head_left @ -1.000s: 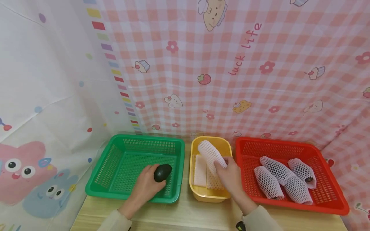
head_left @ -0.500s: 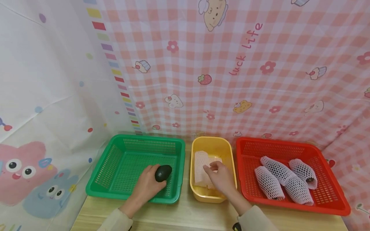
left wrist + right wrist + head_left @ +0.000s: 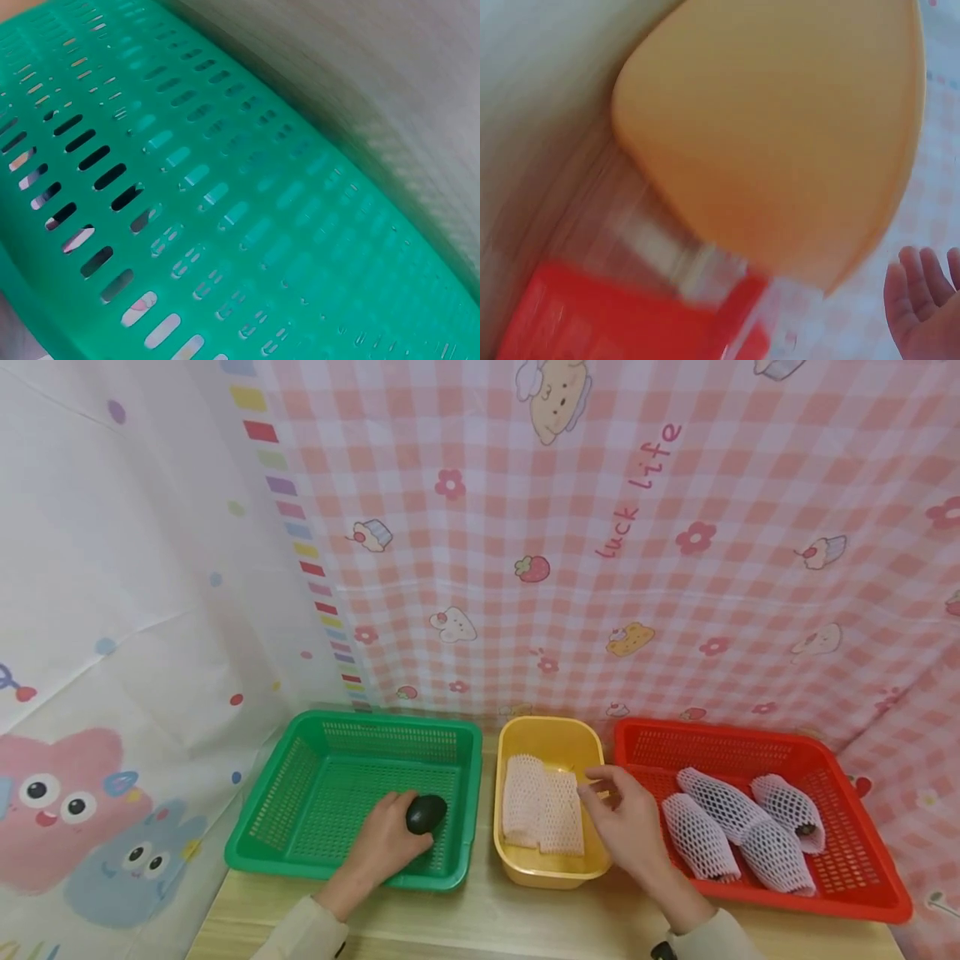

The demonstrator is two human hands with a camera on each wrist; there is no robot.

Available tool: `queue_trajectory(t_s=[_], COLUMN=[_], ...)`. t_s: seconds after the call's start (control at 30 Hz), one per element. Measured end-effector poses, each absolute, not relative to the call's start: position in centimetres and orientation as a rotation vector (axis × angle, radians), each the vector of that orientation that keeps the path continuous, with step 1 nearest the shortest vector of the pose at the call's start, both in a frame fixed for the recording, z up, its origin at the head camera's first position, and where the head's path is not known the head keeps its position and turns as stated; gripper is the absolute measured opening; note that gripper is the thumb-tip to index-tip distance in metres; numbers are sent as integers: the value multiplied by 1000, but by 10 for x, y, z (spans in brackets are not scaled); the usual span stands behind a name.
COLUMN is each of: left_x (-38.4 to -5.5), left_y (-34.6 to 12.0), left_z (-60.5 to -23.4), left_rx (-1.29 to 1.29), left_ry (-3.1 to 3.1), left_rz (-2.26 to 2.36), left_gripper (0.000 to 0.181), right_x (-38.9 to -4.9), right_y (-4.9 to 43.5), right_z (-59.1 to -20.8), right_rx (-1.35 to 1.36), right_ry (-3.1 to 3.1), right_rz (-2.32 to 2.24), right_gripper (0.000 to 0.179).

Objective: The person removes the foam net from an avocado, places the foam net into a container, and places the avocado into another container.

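Observation:
My left hand [image 3: 384,842] grips a dark avocado [image 3: 427,815] over the right part of the green basket [image 3: 315,860]. White foam net sleeves [image 3: 522,802] lie flat side by side in the yellow bin [image 3: 555,870]. Over that bin's right rim hovers my right hand [image 3: 628,822], holding nothing, its fingers loosely bent. In the right wrist view the fingers of the right hand [image 3: 926,300] show at the lower right, beside the bin's outer wall. The left wrist view has mostly basket wall [image 3: 247,195], with the avocado out of sight.
A red basket [image 3: 862,860] stands to the right with several bulging foam net sleeves [image 3: 697,835] in it; something dark shows at one sleeve's end. All three containers stand on a wooden table [image 3: 510,927], close to a checked cloth [image 3: 487,543] behind.
My right hand has let go of a foam net sleeve, which now lies in the yellow bin, and has moved right to the bin's rim. The left hand keeps its hold on the avocado.

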State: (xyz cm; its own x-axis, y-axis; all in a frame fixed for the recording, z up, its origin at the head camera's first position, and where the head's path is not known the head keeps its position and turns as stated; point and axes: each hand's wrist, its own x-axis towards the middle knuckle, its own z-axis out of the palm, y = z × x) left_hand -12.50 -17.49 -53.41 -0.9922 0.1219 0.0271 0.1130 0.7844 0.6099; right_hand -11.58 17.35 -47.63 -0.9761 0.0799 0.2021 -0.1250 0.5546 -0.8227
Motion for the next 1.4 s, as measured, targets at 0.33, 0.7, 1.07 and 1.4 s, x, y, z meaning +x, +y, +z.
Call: queue_trajectory(t_s=[0.33, 0.7, 1.07, 1.4], left_x=[-127, -132, -136, -138], left_y=[-178, -180, -180, -184], left_z=[-534, -537, -541, -543], left_rx=[215, 273, 286, 275], left_ry=[2916, 2899, 2885, 2882], left_rz=[958, 887, 850, 846], left_gripper=[67, 63, 64, 66], right_x=[-106, -92, -95, -111], right_y=[245, 304, 326, 331], right_z=[-490, -515, -524, -527], right_rx=[35, -163, -242, -238], right_ry=[-2640, -2833, -3047, -3229], right_rz=[939, 790, 675, 694], right_gripper=[38, 68, 88, 97])
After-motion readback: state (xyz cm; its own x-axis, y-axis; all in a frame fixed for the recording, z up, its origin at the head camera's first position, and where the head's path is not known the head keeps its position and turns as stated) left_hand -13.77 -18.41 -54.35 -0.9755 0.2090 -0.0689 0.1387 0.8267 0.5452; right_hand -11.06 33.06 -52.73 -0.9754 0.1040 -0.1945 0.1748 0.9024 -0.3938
